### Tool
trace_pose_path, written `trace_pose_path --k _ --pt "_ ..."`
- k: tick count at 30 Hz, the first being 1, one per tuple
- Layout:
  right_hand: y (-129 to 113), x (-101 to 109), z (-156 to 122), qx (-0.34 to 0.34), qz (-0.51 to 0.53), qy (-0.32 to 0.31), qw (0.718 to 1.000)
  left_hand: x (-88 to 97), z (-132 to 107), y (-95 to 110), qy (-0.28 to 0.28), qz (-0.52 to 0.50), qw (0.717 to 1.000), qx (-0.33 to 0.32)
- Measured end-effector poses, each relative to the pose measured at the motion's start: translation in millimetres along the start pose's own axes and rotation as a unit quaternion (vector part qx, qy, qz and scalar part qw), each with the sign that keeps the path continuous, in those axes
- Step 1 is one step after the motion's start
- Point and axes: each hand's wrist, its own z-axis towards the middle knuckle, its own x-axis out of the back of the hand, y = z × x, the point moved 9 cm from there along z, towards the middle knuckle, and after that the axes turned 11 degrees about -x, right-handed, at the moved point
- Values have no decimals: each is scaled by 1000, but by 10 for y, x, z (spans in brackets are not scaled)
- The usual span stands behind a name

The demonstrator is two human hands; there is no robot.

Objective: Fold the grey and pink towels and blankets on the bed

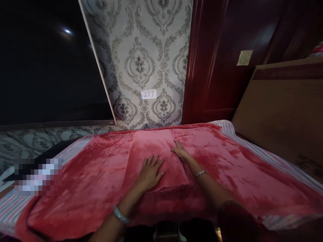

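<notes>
A folded pink plush cloth [156, 143] lies flat in the middle of a larger red-pink plush blanket [101, 181]. My left hand [150, 173] rests palm down on the folded cloth, fingers spread. At the cloth's right edge is my right hand [179, 150], thumb and forefinger apart, touching the edge near its far end. Whether its curled lower fingers pinch any fabric is hard to see. A bracelet sits on each wrist.
Striped fabric [267, 158] shows beneath the blanket on both sides. A large dark screen [50, 64] stands at the back left, with patterned wallpaper [141, 64] beside it. To the right are a dark red door [214, 67] and a big cardboard box [285, 114].
</notes>
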Motion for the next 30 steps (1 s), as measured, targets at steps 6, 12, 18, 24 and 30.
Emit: trace_pose_path --k 6,12,18,24,30 --pt "-172 -56 -35 51 -176 48 982 -116 3 287 -12 -21 998 -51" --pt "-187 -31 -131 39 -241 63 968 -247 0 440 4 -33 997 -73" --pt "-724 -184 -119 78 -389 92 913 298 -138 103 36 -88 994 -54" --pt "-877 -716 115 78 -456 43 885 654 181 -783 36 9 995 93" --pt "-467 -789 300 77 -479 89 870 144 494 -1269 31 42 991 125"
